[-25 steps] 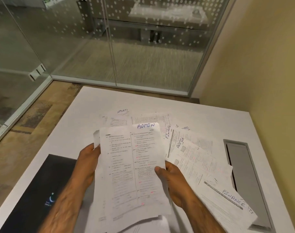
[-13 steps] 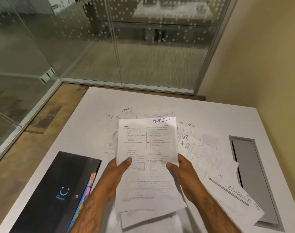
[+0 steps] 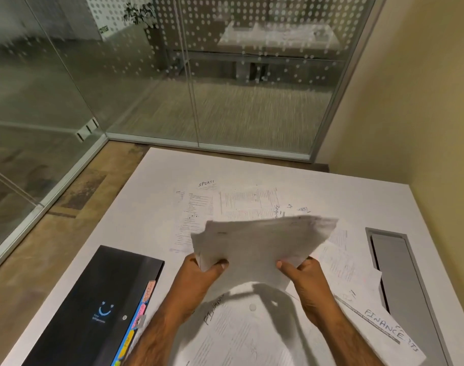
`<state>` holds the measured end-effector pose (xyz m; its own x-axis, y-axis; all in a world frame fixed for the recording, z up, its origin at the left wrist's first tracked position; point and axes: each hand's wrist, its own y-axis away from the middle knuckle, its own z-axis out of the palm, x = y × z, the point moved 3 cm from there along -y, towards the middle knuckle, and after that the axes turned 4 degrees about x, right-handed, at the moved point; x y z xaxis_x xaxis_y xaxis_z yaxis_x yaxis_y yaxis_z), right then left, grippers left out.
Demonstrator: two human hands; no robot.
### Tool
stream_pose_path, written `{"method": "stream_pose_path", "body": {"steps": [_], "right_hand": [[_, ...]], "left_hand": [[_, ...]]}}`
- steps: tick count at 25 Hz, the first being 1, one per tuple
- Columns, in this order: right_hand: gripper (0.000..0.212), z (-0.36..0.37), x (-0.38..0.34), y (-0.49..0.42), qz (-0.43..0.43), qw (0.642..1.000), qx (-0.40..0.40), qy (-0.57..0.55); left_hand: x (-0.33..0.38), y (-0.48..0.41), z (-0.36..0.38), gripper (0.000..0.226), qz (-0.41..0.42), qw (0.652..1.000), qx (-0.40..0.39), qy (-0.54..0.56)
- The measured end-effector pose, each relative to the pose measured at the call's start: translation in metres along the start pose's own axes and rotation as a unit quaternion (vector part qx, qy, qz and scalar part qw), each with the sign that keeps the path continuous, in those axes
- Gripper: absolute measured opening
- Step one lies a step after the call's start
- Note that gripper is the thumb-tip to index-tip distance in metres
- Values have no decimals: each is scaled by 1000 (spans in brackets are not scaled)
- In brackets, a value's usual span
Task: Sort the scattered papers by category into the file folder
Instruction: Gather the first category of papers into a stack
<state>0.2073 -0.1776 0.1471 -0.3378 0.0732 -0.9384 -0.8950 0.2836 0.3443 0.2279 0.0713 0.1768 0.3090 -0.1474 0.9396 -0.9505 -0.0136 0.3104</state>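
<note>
Both hands hold a blurry paper stack [image 3: 262, 241] mid-frame, above the white surface [image 3: 151, 207]: left hand [image 3: 199, 276] and right hand [image 3: 304, 278] pinch its near edge. Loose papers [image 3: 378, 328] lie underneath; black file folder [image 3: 93, 307] sits lower left.

Table top [image 3: 146, 207]: plain white. File folder [image 3: 93, 299]: black cover, small blue smile mark; index tabs [image 3: 140, 311] along right edge pink, grey, yellow, blue. Held sheaf [image 3: 262, 241]: white, print blurred to grey. Loose sheets [image 3: 252, 202]: white, fine dark print in columns. SPORTS sheet [image 3: 196, 207] and FINANCE sheet [image 3: 381, 331]: headings in dark handwritten capitals. Recessed panel [image 3: 400, 281]: grey. Glass partition [image 3: 252, 48]: rows of white dots. Wall [image 3: 410, 101]: pale yellow. Floor [image 3: 80, 191]: mottled brown.
</note>
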Motion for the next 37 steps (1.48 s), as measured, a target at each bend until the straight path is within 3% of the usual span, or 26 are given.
{"method": "stream_pose_path", "body": {"steps": [4,8,13,17,20,24,28,32,37], "right_hand": [[24,-3,15,8,-12,999,1,37],[29,-2,36,12,3,998,14,58],[29,1,50,11,18,996,51,72],[25,4,52,6,19,996,50,69],[20,-2,43,-7,14,995,33,94],[15,-43,40,-47,5,985,64,159],[29,-107,69,-87,33,937,77,339],[52,-148,89,-117,42,820,58,569],[69,-158,99,-130,29,782,66,619]], "left_hand": [[-25,11,6,34,1,999,-20,32],[-58,10,12,22,-13,999,-24,25],[-78,15,27,33,-37,999,7,19],[-89,6,31,22,-38,998,57,11],[-78,-11,32,4,-19,998,52,-18],[-54,-34,26,7,-1,998,60,-22],[-49,-47,-5,25,-10,987,156,35],[-53,-43,-44,36,-30,968,231,91],[-58,-32,-67,21,-43,966,248,63]]}}
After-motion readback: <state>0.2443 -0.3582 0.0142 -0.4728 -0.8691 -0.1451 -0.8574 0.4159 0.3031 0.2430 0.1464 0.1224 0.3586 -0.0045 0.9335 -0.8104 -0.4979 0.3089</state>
